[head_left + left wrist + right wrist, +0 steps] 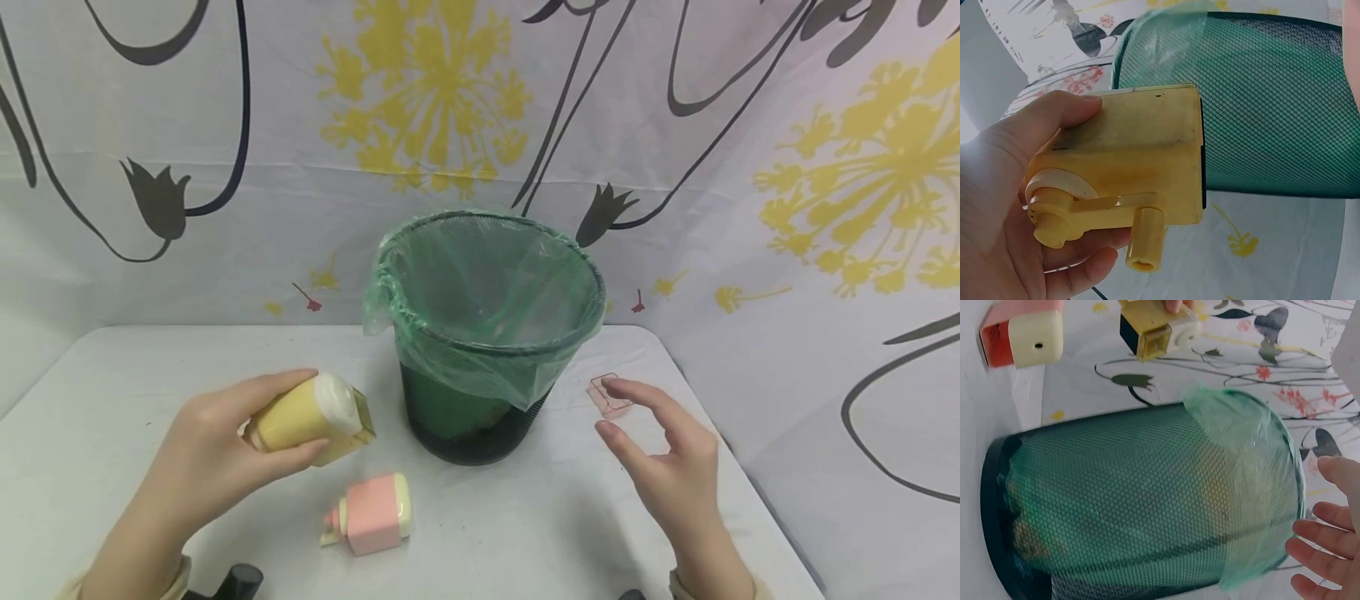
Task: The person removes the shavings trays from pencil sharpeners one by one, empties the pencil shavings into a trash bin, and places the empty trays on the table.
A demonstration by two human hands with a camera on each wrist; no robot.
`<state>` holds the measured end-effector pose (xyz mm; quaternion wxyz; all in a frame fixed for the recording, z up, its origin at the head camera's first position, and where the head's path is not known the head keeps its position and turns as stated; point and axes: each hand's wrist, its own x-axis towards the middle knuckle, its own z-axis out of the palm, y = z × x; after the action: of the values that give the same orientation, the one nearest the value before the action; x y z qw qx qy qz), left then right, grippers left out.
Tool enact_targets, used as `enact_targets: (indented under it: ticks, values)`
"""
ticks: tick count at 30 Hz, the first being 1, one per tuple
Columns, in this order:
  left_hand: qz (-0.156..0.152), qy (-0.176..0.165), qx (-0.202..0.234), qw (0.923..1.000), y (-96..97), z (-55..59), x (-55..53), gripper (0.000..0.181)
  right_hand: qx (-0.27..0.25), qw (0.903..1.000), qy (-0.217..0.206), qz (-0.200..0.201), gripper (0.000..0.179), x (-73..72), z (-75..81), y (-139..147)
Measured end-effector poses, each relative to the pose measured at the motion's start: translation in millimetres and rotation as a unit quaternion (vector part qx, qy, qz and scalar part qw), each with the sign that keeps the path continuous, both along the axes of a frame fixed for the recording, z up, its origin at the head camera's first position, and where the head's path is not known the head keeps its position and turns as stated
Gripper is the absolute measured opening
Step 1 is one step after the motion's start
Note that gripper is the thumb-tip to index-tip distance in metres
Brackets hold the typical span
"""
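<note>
My left hand (198, 454) grips a yellow crank pencil sharpener (296, 417), thumb on one side and fingers on the other, above the table left of the bin. In the left wrist view its crank handle (1146, 240) points downward. A pink pencil sharpener (375, 514) with a cream end lies on its side on the table, nearer me. At centre stands a black mesh bin (474, 454) lined with a green plastic bag (495, 367). To the right of the bin, my right hand (675, 458) holds nothing, thumb and fingers apart.
The white-covered table (150, 392) ends at a patterned cloth backdrop (285, 192) behind and to the right. A small red box outline (606, 398) shows near my right fingertips. Through the mesh, brownish contents (1032, 540) show at the bin's bottom.
</note>
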<state>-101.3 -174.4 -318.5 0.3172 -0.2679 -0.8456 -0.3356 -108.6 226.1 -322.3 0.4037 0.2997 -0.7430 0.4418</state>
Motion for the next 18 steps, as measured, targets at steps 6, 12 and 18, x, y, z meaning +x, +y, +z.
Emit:
enact_targets:
  ticks: [6,12,18]
  values:
    - [-0.036,0.008,0.006,0.9993,4.9,1.8,5.1,0.055,0.001,0.9978,0.022,0.063,0.036,4.9,1.1,-13]
    - [-0.059,0.031,0.018,0.9976,11.1,1.3,7.9,0.052,0.027,0.9972,0.011,0.069,0.044,7.9,-5.5,-18]
    - [-0.077,0.051,0.023,0.9955,17.2,-2.6,6.8,0.05,0.053,0.9954,0.007,0.08,0.044,9.6,-10.2,-26]
